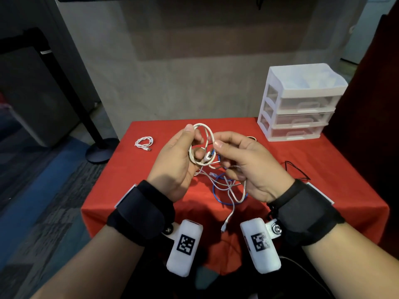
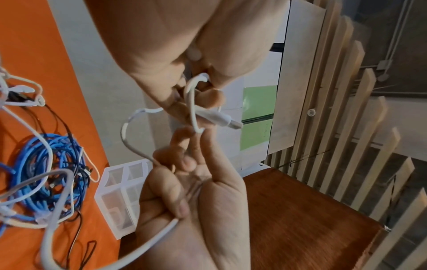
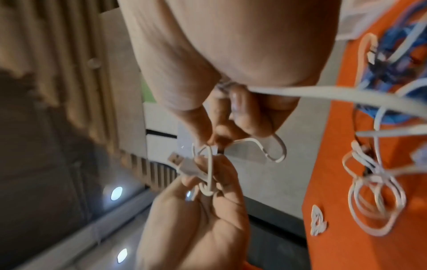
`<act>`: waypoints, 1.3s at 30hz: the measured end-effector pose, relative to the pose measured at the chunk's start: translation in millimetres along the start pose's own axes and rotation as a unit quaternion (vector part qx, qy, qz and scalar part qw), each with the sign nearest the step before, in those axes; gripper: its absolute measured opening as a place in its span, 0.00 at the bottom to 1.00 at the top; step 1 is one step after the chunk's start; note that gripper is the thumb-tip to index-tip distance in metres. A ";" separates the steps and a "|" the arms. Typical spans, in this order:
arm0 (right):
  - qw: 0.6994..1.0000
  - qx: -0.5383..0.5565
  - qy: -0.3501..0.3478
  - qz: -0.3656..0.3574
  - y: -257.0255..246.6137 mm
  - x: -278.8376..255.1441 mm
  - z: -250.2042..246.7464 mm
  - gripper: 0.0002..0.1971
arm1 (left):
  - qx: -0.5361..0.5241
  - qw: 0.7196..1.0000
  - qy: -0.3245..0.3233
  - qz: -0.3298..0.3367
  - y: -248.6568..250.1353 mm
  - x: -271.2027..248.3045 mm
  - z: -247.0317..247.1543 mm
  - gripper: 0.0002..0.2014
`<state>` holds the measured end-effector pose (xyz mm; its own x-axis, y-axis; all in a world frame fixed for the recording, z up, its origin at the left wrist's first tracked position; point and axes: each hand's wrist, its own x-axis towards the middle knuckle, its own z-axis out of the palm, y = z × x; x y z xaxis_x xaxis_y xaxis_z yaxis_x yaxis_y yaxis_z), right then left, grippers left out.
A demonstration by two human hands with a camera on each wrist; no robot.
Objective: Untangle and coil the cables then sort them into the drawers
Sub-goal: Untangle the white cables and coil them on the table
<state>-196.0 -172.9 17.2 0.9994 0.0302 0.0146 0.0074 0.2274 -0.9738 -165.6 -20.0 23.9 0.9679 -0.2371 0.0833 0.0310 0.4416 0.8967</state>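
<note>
Above the red table (image 1: 151,184), a white cable (image 1: 201,134) is looped between both hands: left hand (image 1: 174,160) fingers curled around the loops, right hand (image 1: 248,167) pinching a strand. Its tail drops into the blue-and-white tangle (image 1: 226,186) below; drawer unit (image 1: 300,102) sits at the table's far right corner, small coiled cable (image 1: 144,143) far left.

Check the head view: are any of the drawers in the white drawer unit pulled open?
No. All three drawers of the white drawer unit sit flush with its frame, handles facing front.
</note>
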 end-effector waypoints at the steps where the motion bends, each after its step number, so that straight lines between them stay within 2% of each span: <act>1: 1.000 -0.009 0.020 -0.020 -0.3 -0.9 0.7 0.04 | 0.012 1.000 0.004 -0.001 0.5 0.5 -0.4 0.16; 2: 0.998 -0.012 0.038 -0.044 -0.3 -1.8 1.0 0.02 | 0.025 1.000 0.009 0.000 1.4 1.0 -0.7 0.15; 4: 0.993 -0.030 0.053 -0.101 0.7 -3.9 0.9 0.05 | 0.055 0.998 0.018 0.007 2.1 2.0 -0.6 0.15; 7: 0.979 -0.122 0.005 -0.161 2.5 -8.4 3.4 0.11 | 0.086 0.996 0.020 0.015 3.3 3.3 0.4 0.16; 11: 0.973 -0.164 0.001 -0.161 4.1 -6.9 -0.1 0.07 | 0.054 0.998 0.033 0.010 8.3 5.7 1.8 0.15; 15: 0.985 -0.129 0.013 -0.113 1.5 -3.2 -8.1 0.04 | -0.089 0.996 0.017 -0.019 13.1 10.6 -0.9 0.16; 17: 0.992 -0.104 -0.008 -0.076 -0.2 -3.0 -9.7 0.03 | -0.143 0.989 0.008 -0.030 13.3 11.2 -1.1 0.16; 21: 0.988 -0.143 -0.039 -0.055 0.3 -3.5 -10.9 0.10 | -0.127 0.991 -0.001 -0.041 11.2 13.3 -6.4 0.15; 23: 0.963 -0.253 -0.036 -0.083 5.2 2.4 -22.0 0.12 | -0.114 0.992 -0.004 -0.052 14.0 16.5 -14.4 0.14; 24: 0.942 -0.321 -0.030 -0.093 7.5 5.4 -30.2 0.14 | -0.110 0.992 -0.005 -0.059 16.4 17.9 -19.7 0.14; 27: 0.860 -0.499 -0.010 -0.105 8.8 12.3 -53.2 0.30 | -0.096 0.993 -0.001 -0.073 24.6 19.0 -35.7 0.13; 28: 0.838 -0.534 -0.010 -0.109 6.3 12.7 -57.3 0.31 | -0.097 0.992 0.002 -0.075 26.5 18.1 -39.0 0.13; 29: 0.828 -0.551 -0.015 -0.106 3.6 12.0 -59.8 0.29 | -0.102 0.992 0.006 -0.075 27.1 16.7 -40.5 0.13; 32: 0.818 -0.567 -0.062 -0.074 2.6 9.0 -53.5 0.07 | -0.126 0.990 0.029 -0.059 24.0 12.6 -34.9 0.14; 33: 0.810 -0.576 -0.086 -0.073 4.0 6.4 -48.4 0.04 | -0.135 0.989 0.034 -0.051 21.5 11.8 -31.4 0.15; 35: 0.790 -0.594 -0.131 -0.074 9.4 1.2 -36.4 0.07 | -0.110 0.993 0.033 -0.032 15.4 11.5 -23.5 0.16; 39: 0.779 -0.592 -0.178 -0.101 5.7 -9.9 -18.9 0.10 | 0.073 0.995 0.046 0.043 3.1 9.7 -13.7 0.16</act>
<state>-205.3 -190.4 7.2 0.9034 0.4257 0.0508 0.3983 -0.7894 -0.4672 -152.7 -9.0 21.5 0.9842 -0.1213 0.1287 -0.0831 0.3253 0.9420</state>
